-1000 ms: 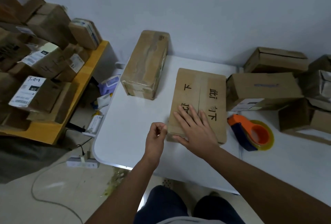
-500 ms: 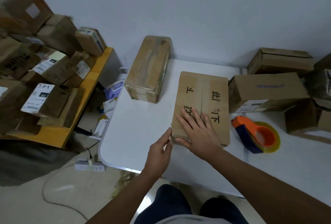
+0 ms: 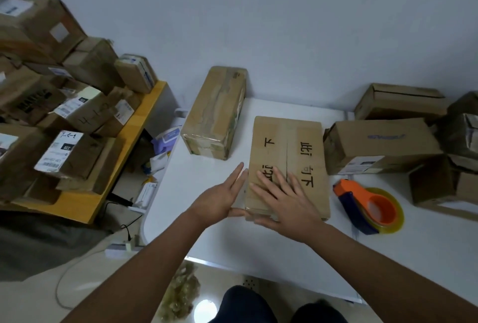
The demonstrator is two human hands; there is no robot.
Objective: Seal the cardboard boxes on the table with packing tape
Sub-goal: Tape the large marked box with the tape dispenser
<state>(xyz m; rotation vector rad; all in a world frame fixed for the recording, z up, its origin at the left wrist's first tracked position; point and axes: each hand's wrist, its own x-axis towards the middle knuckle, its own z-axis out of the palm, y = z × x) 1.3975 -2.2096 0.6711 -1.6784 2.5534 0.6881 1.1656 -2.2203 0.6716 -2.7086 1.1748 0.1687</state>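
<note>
- We find the right hand [image 3: 289, 201] flat, fingers spread, on the flat box [image 3: 297, 147]; the left hand [image 3: 219, 198] flat against its left side.
- Box closed on the white table [image 3: 426, 258] — black handwritten characters on top.
- Tape dispenser [image 3: 362, 206] just right; taped box [image 3: 217, 113] behind, contents unseen.

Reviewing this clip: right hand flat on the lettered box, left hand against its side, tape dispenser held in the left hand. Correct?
Not quite. In the head view the tape dispenser lies on the table, unheld. The right hand and left hand are as stated on the lettered box.

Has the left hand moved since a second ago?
Yes. The left hand has opened and moved right, against the left side of the flat box, which the right hand presses.
</note>
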